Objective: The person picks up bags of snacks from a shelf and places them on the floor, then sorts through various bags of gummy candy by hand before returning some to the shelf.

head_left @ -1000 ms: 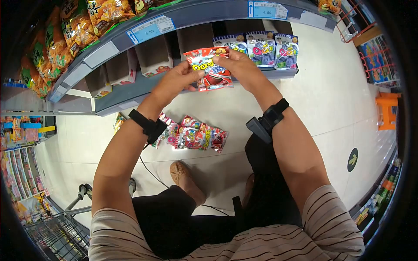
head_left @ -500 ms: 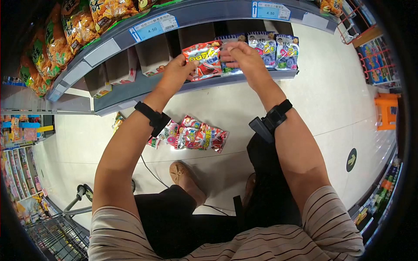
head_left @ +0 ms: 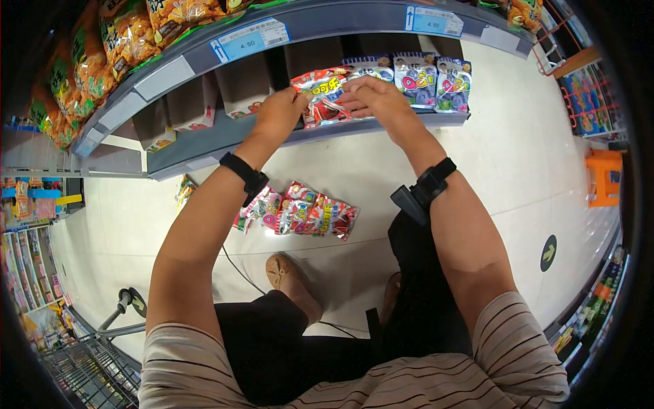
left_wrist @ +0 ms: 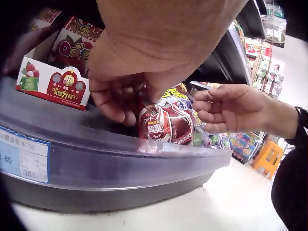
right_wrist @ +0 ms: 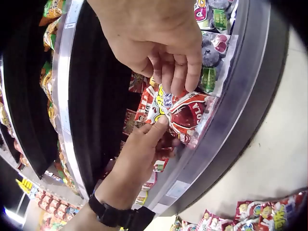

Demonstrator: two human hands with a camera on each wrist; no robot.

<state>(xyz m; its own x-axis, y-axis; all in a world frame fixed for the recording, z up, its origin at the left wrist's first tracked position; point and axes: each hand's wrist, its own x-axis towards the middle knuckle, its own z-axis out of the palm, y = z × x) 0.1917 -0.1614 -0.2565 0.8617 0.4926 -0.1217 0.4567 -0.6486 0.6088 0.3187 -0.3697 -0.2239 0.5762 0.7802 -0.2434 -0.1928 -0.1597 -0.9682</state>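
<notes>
A red cola gummy candy bag (head_left: 327,114) stands at the shelf's front lip, left of the purple blueberry gummy bags (head_left: 414,83). My left hand (head_left: 278,116) pinches its left side; in the right wrist view the thumb lies on the printed front of the bag (right_wrist: 185,118). At the bag's right side is my right hand (head_left: 381,101), its fingers loosely bent and not gripping, overlapping the bag's edge. From the left wrist view, the bag's lower part (left_wrist: 168,126) shows behind the clear lip, and the right hand (left_wrist: 236,108) is beyond it.
Several candy bags (head_left: 313,215) lie on the floor below. Display boxes (head_left: 194,105) fill the shelf to the left. Above runs an upper shelf edge (head_left: 327,31) with price tags and orange snack bags (head_left: 126,41). A shopping cart (head_left: 95,368) stands lower left, an orange stool (head_left: 603,177) right.
The cola bag, held by both hands before the shelf, has moved back and slightly left onto it. The right hand has let go of it; the left keeps its hold.
</notes>
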